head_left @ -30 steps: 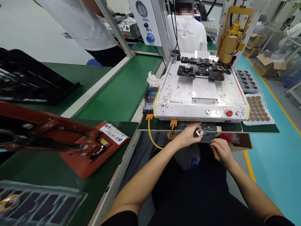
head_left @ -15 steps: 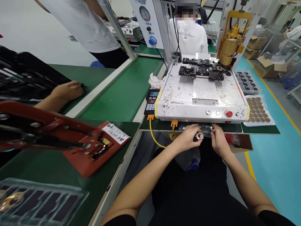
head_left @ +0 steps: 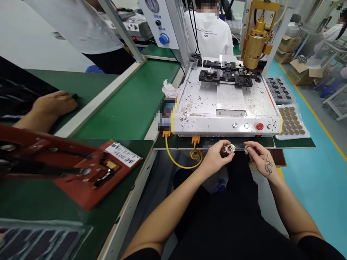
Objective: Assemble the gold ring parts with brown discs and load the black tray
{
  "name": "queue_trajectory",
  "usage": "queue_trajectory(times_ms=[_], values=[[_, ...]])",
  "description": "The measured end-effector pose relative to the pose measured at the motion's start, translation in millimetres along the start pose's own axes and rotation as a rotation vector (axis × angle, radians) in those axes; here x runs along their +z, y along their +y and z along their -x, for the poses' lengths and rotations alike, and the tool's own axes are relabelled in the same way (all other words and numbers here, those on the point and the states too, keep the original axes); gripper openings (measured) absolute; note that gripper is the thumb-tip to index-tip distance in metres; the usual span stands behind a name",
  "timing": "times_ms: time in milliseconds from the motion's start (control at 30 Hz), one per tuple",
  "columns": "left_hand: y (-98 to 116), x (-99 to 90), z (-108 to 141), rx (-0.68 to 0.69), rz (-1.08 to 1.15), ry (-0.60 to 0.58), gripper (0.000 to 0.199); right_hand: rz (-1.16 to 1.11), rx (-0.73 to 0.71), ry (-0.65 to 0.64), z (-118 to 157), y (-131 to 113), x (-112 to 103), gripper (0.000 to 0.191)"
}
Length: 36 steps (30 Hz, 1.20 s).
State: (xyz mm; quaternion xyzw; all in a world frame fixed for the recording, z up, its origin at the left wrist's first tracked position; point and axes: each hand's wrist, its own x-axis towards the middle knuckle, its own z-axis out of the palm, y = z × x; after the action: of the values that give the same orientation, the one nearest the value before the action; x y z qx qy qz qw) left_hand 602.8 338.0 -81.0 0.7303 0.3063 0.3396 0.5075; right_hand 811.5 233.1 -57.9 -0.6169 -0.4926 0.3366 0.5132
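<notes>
My left hand [head_left: 216,159] is closed on a round, gold-rimmed metal part [head_left: 230,148], which faces up between thumb and fingers. Its exact kind is not clear. To the right, my right hand [head_left: 261,159] pinches a small round disc [head_left: 246,148] between thumb and forefinger. The two pieces are a short gap apart. Both hands are above my lap, just at the front edge of the green bench, below the white bench machine [head_left: 206,124]. A strip of clear plastic [head_left: 240,148] lies at the bench edge behind them.
Black fixtures [head_left: 226,75] lie on the machine under a gold cylinder head [head_left: 253,50]. Round brown discs [head_left: 291,121] sit in a bag at right, near a clear tray [head_left: 280,90]. A red hand press [head_left: 92,180] stands left. Another person's hand [head_left: 55,104] rests on the far-left bench.
My right hand has lifted from the plastic at the bench edge and now shows a small disc in its pinch. My left hand keeps hold of the round part. The whole view has shifted slightly.
</notes>
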Motion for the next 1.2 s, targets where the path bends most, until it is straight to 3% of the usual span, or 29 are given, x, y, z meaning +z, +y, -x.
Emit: queue_trajectory(times_ms=[133,267,433,800,900,1067,1200], values=[[16.1,-5.1,21.5,-0.323,0.640,-0.040,0.051,-0.239,0.098,0.007,2.3,-18.7,10.7,0.033],[32.2,-13.1,36.6,-0.454,0.862,0.024,0.060,-0.380,0.196,-0.044,-1.1,-19.0,21.3,0.034],[44.2,-24.0,47.1,-0.504,0.930,0.072,0.051,-0.409,0.209,-0.122,0.4,-20.7,29.4,0.032],[53.0,-26.2,64.6,-0.380,0.904,0.055,0.050,-0.503,0.328,-0.277,10.9,-32.9,26.8,0.036],[53.4,-24.4,67.4,-0.369,0.893,0.060,0.049,-0.385,0.274,-0.305,12.4,-33.2,25.3,0.032],[55.7,-23.2,69.4,-0.353,0.861,0.057,0.051,-0.083,0.031,-0.242,12.1,-44.9,31.3,0.031],[58.2,-22.6,69.7,-0.335,0.844,0.056,0.053,-0.012,-0.057,-0.267,10.5,-55.6,41.2,0.034]])
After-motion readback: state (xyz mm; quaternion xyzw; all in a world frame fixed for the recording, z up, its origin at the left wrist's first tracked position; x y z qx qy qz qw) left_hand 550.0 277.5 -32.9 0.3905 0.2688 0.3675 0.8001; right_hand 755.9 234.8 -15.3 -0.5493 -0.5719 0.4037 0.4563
